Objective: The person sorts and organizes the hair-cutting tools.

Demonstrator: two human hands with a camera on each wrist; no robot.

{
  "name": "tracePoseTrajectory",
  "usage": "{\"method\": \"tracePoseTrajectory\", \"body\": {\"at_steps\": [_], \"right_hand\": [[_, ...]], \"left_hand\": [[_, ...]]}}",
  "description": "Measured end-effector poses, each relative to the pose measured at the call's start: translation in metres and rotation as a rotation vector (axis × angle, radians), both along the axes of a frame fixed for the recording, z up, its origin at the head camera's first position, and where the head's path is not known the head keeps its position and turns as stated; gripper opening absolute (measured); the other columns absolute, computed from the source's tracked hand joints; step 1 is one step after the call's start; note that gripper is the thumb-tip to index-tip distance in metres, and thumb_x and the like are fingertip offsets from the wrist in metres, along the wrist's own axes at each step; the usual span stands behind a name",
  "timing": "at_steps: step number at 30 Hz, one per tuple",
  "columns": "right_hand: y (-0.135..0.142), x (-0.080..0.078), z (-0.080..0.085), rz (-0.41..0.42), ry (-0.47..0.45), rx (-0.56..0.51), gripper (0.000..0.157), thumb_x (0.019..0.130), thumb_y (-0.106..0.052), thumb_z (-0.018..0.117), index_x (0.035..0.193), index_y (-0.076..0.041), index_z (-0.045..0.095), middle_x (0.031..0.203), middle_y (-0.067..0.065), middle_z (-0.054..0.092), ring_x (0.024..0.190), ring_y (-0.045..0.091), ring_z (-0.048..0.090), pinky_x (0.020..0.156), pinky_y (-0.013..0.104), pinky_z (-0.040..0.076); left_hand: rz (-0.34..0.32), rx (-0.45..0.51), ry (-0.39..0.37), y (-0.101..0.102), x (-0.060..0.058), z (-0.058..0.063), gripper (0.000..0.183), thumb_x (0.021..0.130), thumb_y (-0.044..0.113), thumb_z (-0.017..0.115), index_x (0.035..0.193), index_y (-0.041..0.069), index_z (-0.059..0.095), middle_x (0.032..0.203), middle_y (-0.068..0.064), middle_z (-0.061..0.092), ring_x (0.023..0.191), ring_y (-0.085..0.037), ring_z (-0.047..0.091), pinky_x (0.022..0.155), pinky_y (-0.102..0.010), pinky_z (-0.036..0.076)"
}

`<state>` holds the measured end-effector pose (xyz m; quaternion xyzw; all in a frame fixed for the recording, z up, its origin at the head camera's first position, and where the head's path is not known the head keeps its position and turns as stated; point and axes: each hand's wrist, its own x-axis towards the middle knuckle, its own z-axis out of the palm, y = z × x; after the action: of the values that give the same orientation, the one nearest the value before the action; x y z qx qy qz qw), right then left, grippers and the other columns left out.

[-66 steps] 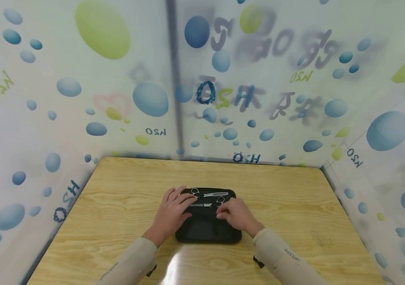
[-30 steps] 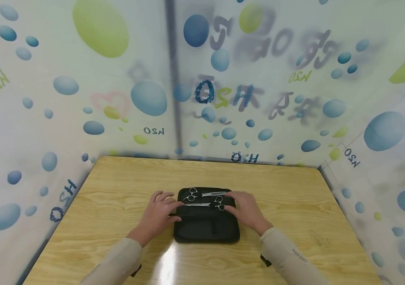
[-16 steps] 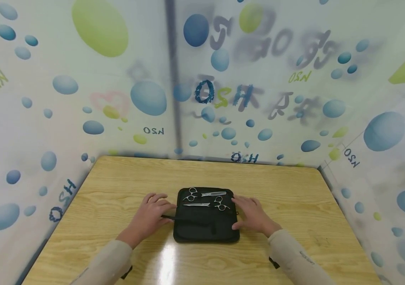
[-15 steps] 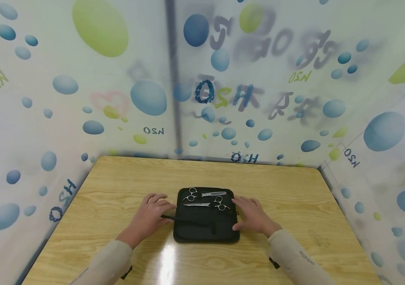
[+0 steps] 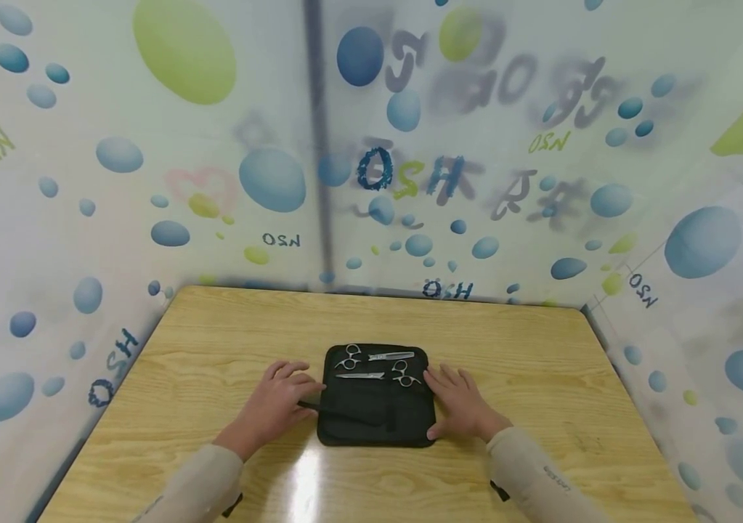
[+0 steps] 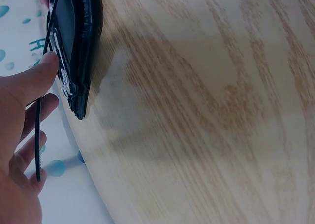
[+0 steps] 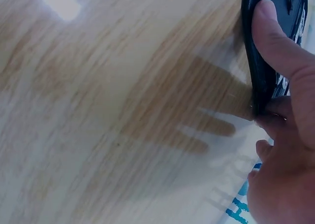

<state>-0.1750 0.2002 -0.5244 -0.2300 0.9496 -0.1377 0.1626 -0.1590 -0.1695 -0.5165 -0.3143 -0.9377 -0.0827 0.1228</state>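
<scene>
A black zip case [image 5: 358,396] lies spread on the table. Two pairs of silver scissors are in its far half: thinning scissors [image 5: 392,357] farther back, and straight-bladed scissors [image 5: 361,376] in front, handles at opposite ends. My left hand [image 5: 273,407] is at the case's left edge, pinching a thin black comb-like strip [image 6: 38,135] between thumb and fingers. The strip reaches over the near half of the case; no teeth show clearly. My right hand [image 5: 461,403] rests along the right edge, fingers spread, its thumb [image 7: 270,32] on the rim.
The wooden table [image 5: 508,349] surrounds the case on all sides. Walls printed with blue and green drops [image 5: 274,181] enclose its back and both sides. A narrow dark loop [image 5: 391,418] crosses the near half of the case.
Both hands have moved apart from over the scissors to the case's side edges. The black strip has come into view in my left hand. My right hand has settled lower along the right edge.
</scene>
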Motion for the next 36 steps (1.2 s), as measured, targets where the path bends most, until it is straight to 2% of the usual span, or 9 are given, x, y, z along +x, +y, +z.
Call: {"method": "tracePoseTrajectory", "body": {"at_steps": [10,20,27,36], "right_hand": [[-0.002,0.002,-0.005,-0.017,0.005,0.010,0.107,0.071,-0.049,0.082,0.153,-0.007,0.029,0.161,0.010,0.027,0.150,0.036,0.018,0.120,0.060,0.007],[-0.004,0.003,-0.001,-0.008,0.013,0.045,0.105,0.072,-0.049,0.081,0.153,-0.005,0.030,0.161,0.011,0.027,0.150,0.036,0.020,0.120,0.059,0.008],[-0.007,0.004,0.002,-0.013,0.013,0.081,0.105,0.071,-0.049,0.081,0.153,-0.006,0.030,0.161,0.009,0.028,0.150,0.034,0.021,0.120,0.058,0.008],[-0.007,0.003,0.001,-0.012,0.009,0.087,0.105,0.072,-0.047,0.081,0.153,-0.005,0.030,0.161,0.011,0.027,0.149,0.034,0.022,0.120,0.059,0.007]], "left_hand": [[0.004,-0.006,-0.040,0.003,0.001,0.000,0.043,0.073,0.043,0.081,0.110,0.023,0.074,0.103,0.005,0.073,0.121,-0.026,0.057,0.105,-0.050,0.040],[0.008,-0.010,-0.051,0.007,0.002,-0.002,0.042,0.073,0.045,0.080,0.108,0.022,0.075,0.101,0.006,0.073,0.119,-0.025,0.058,0.104,-0.048,0.041],[0.005,-0.003,-0.048,0.009,0.003,-0.005,0.044,0.073,0.046,0.079,0.109,0.022,0.074,0.103,0.006,0.073,0.118,-0.024,0.059,0.103,-0.048,0.041],[0.008,0.035,-0.080,0.012,0.004,-0.010,0.041,0.075,0.045,0.078,0.107,0.020,0.073,0.105,0.003,0.073,0.116,-0.025,0.060,0.103,-0.051,0.040]]}}
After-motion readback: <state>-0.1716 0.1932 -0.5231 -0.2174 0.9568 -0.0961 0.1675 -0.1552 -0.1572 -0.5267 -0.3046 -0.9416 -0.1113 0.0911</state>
